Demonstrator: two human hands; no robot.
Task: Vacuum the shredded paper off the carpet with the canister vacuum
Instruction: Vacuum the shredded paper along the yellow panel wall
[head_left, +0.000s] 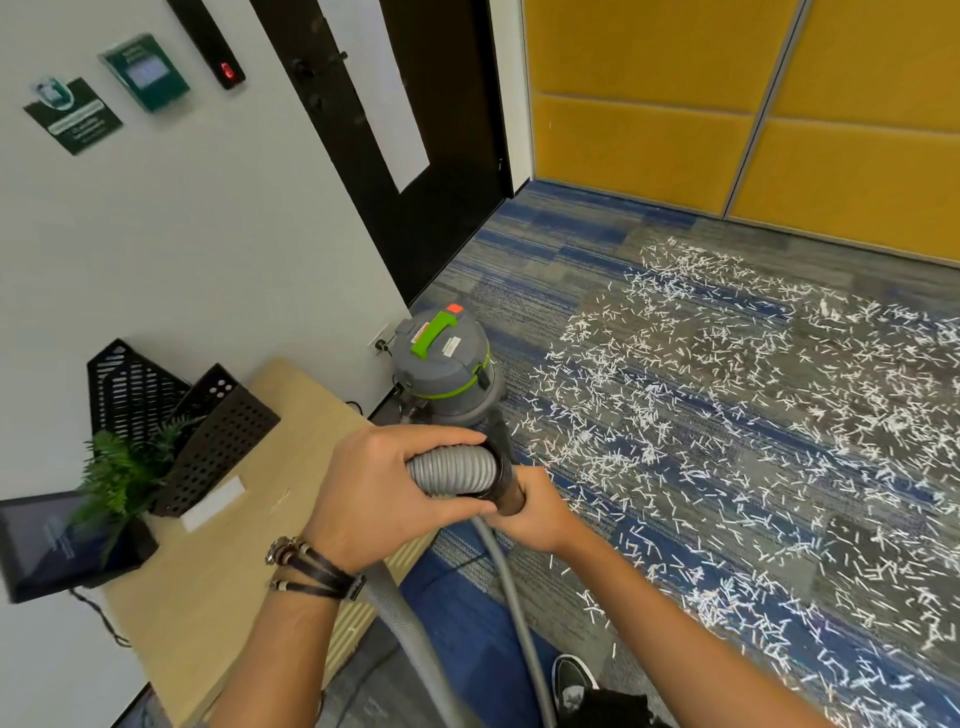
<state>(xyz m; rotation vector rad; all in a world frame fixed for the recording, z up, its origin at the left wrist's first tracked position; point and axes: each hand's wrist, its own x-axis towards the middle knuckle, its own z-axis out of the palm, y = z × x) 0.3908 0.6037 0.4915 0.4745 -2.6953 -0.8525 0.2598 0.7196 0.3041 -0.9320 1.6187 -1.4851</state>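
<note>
Shoe: a dark shoe (571, 680) is seen at lower centre, beside grey hose lengths that drop from the hands.
Left hand (384, 499): at centre frame, curled round the ribbed grey hose (452, 470), just behind its black cuff (509, 491).
Right hand (537, 517): wrapped about the black cuff from below.
Step in hand: judged to be the readying of the hose end; cleaning is not yet begun.
Method advised: the cuff should be held square and the hose kept unkinked before the nearest shreds are approached.
Canister vacuum (441, 364): stood on the carpet (519, 249) above the hands, by the table (208, 571) corner.
Shredded paper (727, 415): spread thickly over the right half of the frame.
</note>
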